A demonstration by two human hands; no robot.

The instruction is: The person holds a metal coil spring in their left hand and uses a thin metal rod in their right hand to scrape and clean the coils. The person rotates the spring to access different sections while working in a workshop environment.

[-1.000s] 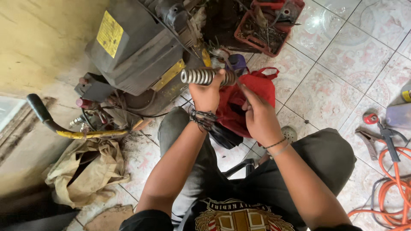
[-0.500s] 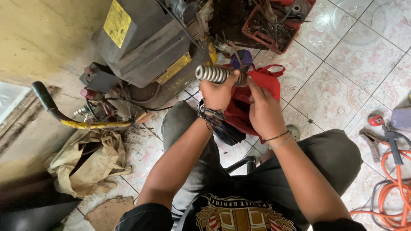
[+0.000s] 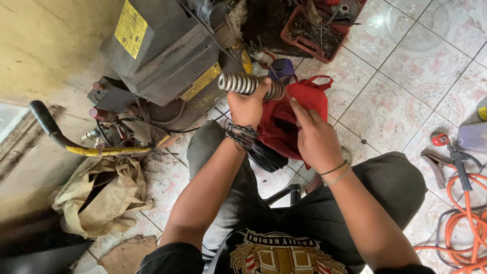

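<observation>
The person is sitting low over a tiled floor [image 3: 390,111], dark trousers and a black printed shirt filling the near edge of the view. Both forearms are reaching forward from there. The right hand [image 3: 315,136], with thin bands at its wrist, is resting on a red cloth bag [image 3: 284,119] that is lying over the knees; its fingers are pointing forward and touching the bag's top, and whether its grip is closing on the cloth I cannot tell. The left hand [image 3: 247,105], wearing dark bracelets at the wrist, is holding a metal coil spring [image 3: 248,84], its grip closing around the spring's middle so that the coils are sticking out sideways to both sides, just above the bag.

On the floor at the right edge an orange cable [image 3: 464,223] is lying in loops beside a clamp with red handles [image 3: 440,147]. At the left, a tan cloth sack [image 3: 99,195] is slumping under a bent bar with a black handle and yellow wrapping [image 3: 66,142].

Beyond the hands a dark grey machine housing with a yellow label [image 3: 162,50] is standing against the wall, and a red tray of metal parts [image 3: 319,30] is sitting farther off near the top edge.
</observation>
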